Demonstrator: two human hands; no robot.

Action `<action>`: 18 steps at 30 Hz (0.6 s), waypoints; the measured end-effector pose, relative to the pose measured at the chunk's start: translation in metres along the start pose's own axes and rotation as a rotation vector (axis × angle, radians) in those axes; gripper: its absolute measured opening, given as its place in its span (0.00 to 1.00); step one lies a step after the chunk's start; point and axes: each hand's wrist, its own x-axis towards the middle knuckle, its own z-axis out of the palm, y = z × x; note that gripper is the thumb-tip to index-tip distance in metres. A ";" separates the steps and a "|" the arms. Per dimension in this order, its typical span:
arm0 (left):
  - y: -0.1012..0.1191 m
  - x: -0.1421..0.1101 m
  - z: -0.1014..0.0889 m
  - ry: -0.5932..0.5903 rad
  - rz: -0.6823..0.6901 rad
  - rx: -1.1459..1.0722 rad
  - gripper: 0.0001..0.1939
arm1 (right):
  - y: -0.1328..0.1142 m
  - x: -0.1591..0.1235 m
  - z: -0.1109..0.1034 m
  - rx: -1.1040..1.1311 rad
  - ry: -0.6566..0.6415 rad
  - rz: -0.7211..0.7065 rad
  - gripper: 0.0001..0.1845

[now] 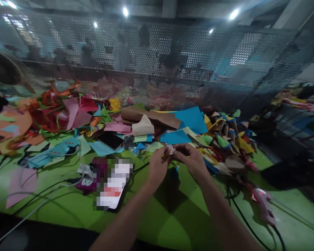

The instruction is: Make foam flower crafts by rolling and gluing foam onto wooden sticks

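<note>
Both of my hands meet above the green tabletop (157, 223). The fingertips of my left hand (157, 164) are closed in a pinch on a small whitish piece (170, 150); its kind is too small and blurred to tell. Against the same piece press the thumb and fingers of my right hand (193, 161). A small dark blue scrap (174, 172) shows just below the hands. Scissors with yellow and red handles (211, 155) lie right of my right hand. Behind the fingers is a sheet of blue felt-like material (175, 137).
Left of my forearm, a lit phone (116, 184) leans on a purple object (87, 181); a dark phone (110, 140) lies behind. A pink glue gun (264, 205) with its cord is at right. Colourful scraps (54, 111) heap along a perforated metal screen (151, 55). Cables cross the left side.
</note>
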 end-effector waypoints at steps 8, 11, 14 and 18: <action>0.006 -0.003 0.004 -0.020 0.036 0.044 0.11 | -0.004 0.000 -0.009 -0.105 0.076 -0.010 0.17; 0.008 -0.003 0.003 -0.026 0.087 0.051 0.13 | 0.000 0.001 -0.014 -0.143 0.090 -0.025 0.16; 0.010 -0.004 0.002 -0.050 0.132 0.084 0.15 | 0.000 -0.002 -0.017 -0.229 0.140 -0.019 0.16; 0.011 -0.006 0.001 -0.065 0.179 0.105 0.15 | -0.003 -0.008 -0.021 -0.355 0.210 -0.048 0.14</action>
